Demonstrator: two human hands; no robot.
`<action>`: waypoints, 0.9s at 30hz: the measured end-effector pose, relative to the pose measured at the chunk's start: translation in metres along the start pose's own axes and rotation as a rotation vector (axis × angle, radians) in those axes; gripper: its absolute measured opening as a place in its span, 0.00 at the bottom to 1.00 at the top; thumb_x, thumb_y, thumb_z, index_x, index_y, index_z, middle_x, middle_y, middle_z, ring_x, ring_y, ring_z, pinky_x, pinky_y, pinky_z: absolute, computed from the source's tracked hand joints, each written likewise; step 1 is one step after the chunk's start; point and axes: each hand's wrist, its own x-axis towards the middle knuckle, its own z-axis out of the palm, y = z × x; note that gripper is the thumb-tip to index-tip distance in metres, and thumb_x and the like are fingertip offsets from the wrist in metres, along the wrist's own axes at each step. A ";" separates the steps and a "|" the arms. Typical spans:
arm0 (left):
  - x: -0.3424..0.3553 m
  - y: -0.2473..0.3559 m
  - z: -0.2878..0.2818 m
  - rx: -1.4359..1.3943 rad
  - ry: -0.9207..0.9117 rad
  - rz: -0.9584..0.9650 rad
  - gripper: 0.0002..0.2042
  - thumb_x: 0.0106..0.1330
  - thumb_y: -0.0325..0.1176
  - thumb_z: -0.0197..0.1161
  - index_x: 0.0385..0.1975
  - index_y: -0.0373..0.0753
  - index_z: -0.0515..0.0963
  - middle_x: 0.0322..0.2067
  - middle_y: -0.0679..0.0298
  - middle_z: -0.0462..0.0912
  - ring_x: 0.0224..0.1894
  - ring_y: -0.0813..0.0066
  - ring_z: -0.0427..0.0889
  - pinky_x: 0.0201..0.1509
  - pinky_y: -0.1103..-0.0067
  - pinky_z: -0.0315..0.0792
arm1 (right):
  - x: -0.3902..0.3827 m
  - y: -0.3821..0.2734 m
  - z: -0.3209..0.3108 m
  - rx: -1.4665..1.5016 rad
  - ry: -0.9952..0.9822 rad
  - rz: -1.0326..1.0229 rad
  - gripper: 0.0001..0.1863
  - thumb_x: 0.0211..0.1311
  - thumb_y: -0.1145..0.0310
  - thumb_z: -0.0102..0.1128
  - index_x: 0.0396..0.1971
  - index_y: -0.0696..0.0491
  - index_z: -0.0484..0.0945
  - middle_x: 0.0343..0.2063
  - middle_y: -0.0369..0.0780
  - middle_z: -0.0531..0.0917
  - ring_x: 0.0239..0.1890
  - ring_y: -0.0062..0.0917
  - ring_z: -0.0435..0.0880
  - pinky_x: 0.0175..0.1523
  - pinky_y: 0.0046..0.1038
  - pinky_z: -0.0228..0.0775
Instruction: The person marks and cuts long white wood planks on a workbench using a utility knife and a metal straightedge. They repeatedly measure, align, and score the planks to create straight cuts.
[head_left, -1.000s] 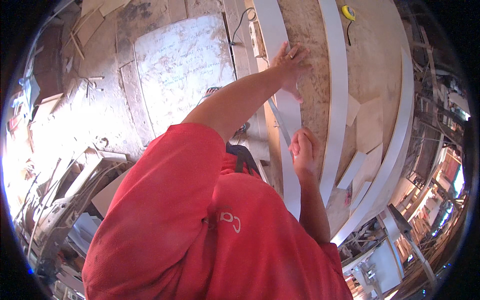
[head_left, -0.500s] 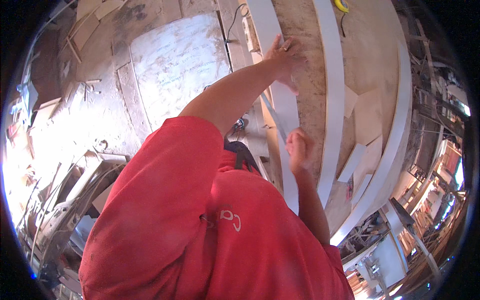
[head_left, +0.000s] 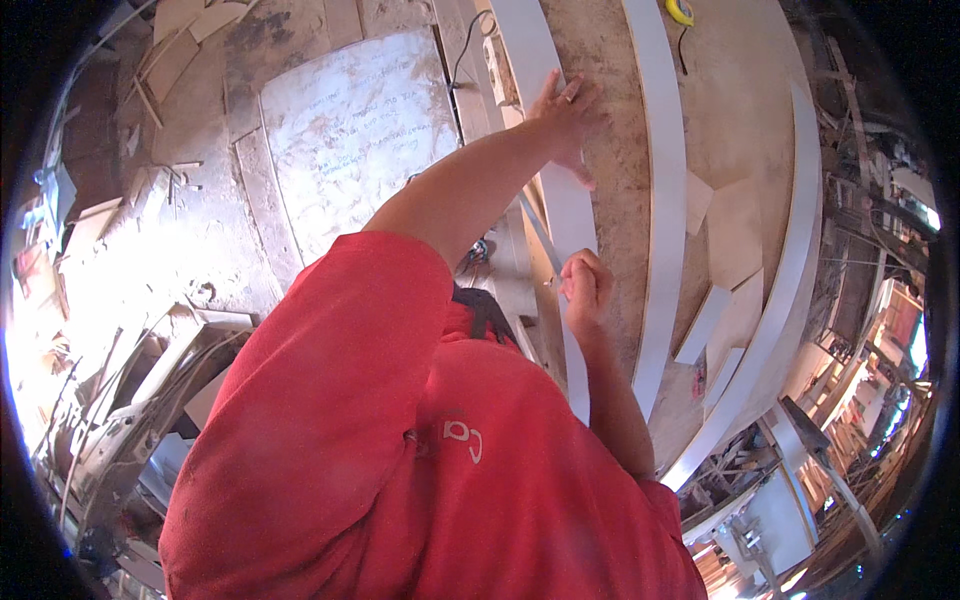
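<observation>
My left hand (head_left: pixel 568 115) lies with its fingers spread on a long white board (head_left: pixel 565 210), a ring on one finger. Farther down the same board, my right hand (head_left: pixel 587 283) is closed in a fist. A thin, straight grey strip (head_left: pixel 540 228) runs from that fist up toward my left wrist, slanting across the board's left edge. Whether the strip is a tool or a piece of trim I cannot make out; its upper end passes near my left forearm.
More long white boards (head_left: pixel 665 200) lie to the right on the brown worktop. A yellow tape measure (head_left: pixel 680 12) sits at the far edge. Small offcuts (head_left: pixel 703 325) rest between the boards. A whitish panel with handwriting (head_left: pixel 355 130) is on the left; scrap wood clutters both sides.
My right hand has shifted slightly left and up along the white board, and the grey strip has moved with it. My left hand stays in nearly the same place.
</observation>
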 end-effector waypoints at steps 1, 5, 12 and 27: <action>0.000 0.001 -0.001 0.023 -0.003 -0.009 0.65 0.37 0.83 0.68 0.80 0.63 0.55 0.83 0.59 0.42 0.84 0.48 0.36 0.80 0.37 0.27 | -0.004 -0.002 -0.005 0.049 -0.006 0.016 0.16 0.73 0.64 0.45 0.24 0.55 0.71 0.20 0.32 0.69 0.22 0.15 0.65 0.27 0.24 0.57; 0.000 0.003 -0.002 0.031 -0.065 -0.031 0.64 0.41 0.84 0.66 0.81 0.65 0.52 0.83 0.61 0.37 0.84 0.51 0.32 0.81 0.41 0.24 | -0.019 -0.002 -0.014 0.104 0.011 -0.056 0.15 0.73 0.65 0.45 0.24 0.54 0.71 0.20 0.30 0.66 0.22 0.13 0.62 0.28 0.24 0.57; 0.001 -0.001 0.004 -0.017 0.017 -0.007 0.64 0.36 0.82 0.70 0.79 0.64 0.58 0.82 0.57 0.47 0.84 0.48 0.38 0.80 0.37 0.28 | -0.012 0.024 -0.001 -0.045 0.007 -0.031 0.15 0.68 0.66 0.45 0.23 0.58 0.71 0.20 0.39 0.72 0.23 0.24 0.71 0.29 0.29 0.62; 0.004 0.002 0.006 0.064 0.013 -0.027 0.65 0.34 0.84 0.70 0.79 0.64 0.57 0.82 0.59 0.45 0.83 0.48 0.39 0.80 0.36 0.30 | -0.048 0.006 -0.032 -0.008 0.031 0.035 0.18 0.71 0.62 0.45 0.24 0.57 0.72 0.19 0.36 0.72 0.22 0.20 0.69 0.28 0.28 0.60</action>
